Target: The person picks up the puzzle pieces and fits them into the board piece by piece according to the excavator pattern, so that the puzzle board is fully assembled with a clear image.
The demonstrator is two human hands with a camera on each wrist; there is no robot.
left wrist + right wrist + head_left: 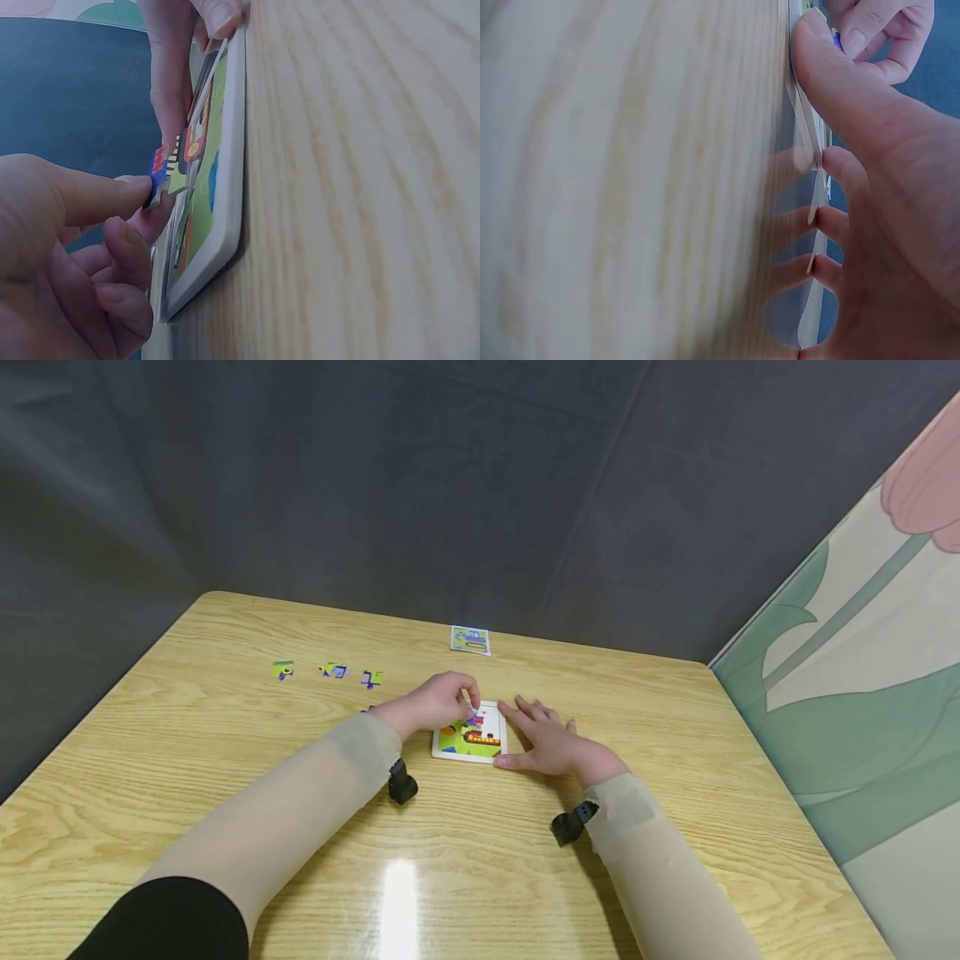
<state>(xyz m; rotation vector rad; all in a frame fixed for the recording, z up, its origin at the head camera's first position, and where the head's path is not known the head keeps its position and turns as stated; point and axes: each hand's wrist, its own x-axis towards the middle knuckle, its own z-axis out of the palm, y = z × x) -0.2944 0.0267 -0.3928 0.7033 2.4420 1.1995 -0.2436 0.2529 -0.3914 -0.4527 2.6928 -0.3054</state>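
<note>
My left hand (pixel 442 700) reaches over the white-rimmed puzzle tray (pixel 235 142), pinching a jigsaw piece (pixel 159 171) between thumb and forefinger. Blue and red show on that piece, which is tilted close over the tray. Inside the tray, part of a picture is laid: green ground with a red and yellow tracked vehicle (pixel 482 738). White base shows at its upper right. Spread along the tray's right edge, my right hand (pixel 551 745) rests with its thumb (pixel 829 56) at the near corner and its forefinger at the far corner.
Loose jigsaw pieces lie left of the tray: one green and yellow (pixel 282 670), one with pale blue (pixel 335 671), one green and purple (pixel 372 678). Another is mostly hidden behind the left wrist. A picture card (pixel 470 641) lies by the wooden table's (pixel 637 693) far edge.
</note>
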